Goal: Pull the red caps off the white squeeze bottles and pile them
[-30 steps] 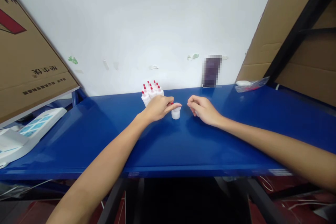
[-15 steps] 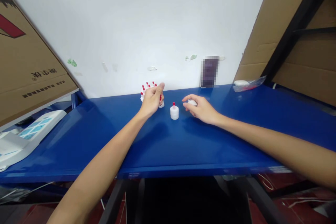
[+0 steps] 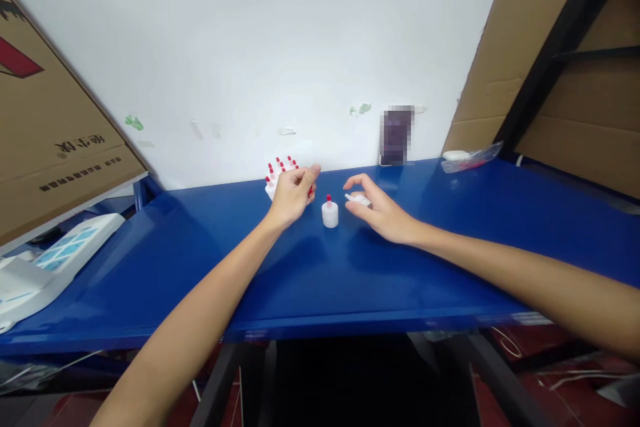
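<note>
Red-tipped bottles (image 3: 271, 191) are standing bunched, prob. saving room. L hand (image 3: 293, 197) is curling by them; can't tell if it's gripping anything. Lone bottle (image 3: 330, 215) is sitting upright btwn hands, prob. for easy reach; R hand (image 3: 383, 211) is gripping white nozzle pc. (image 3: 359, 199), prob. keeping its tip free.

On the blue worktop (image 3: 300, 287), a white bottle (image 3: 330, 215) with a red tip stands upright between the person's two hands. The left hand (image 3: 295, 197) is curled in front of a cluster of similar red-tipped bottles (image 3: 271, 189) near the white wall (image 3: 250, 47); red shows by its fingers, though whether it grips anything is unclear. The right hand (image 3: 377, 208), thumb and forefinger apart, holds a small white piece (image 3: 359, 200). Farther right, a clear plastic bag (image 3: 470, 161) lies near the wall; a pixelated dark rectangle (image 3: 397, 137) stands against it.
</note>
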### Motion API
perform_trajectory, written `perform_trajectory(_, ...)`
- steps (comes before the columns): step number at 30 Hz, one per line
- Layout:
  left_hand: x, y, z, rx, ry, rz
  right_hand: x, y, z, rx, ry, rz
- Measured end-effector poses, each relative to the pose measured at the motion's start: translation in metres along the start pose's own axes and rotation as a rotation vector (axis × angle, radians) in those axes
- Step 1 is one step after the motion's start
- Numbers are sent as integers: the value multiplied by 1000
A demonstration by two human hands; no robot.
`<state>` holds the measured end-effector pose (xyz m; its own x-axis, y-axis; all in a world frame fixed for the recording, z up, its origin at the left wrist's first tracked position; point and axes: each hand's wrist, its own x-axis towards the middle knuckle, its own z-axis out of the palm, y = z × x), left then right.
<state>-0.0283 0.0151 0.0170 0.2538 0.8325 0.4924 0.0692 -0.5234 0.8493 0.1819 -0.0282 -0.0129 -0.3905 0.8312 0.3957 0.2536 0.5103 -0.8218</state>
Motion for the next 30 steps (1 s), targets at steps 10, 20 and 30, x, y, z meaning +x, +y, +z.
perform_trajectory(10,-12,4,14,230,17,177,-3,-11,7,-8,-82,-30)
perform_trajectory(20,-24,6,33,185,93,247,-18,-32,12,-115,-44,-255)
perform_trajectory(30,-27,4,37,187,97,275,-15,-24,14,-18,-65,-256)
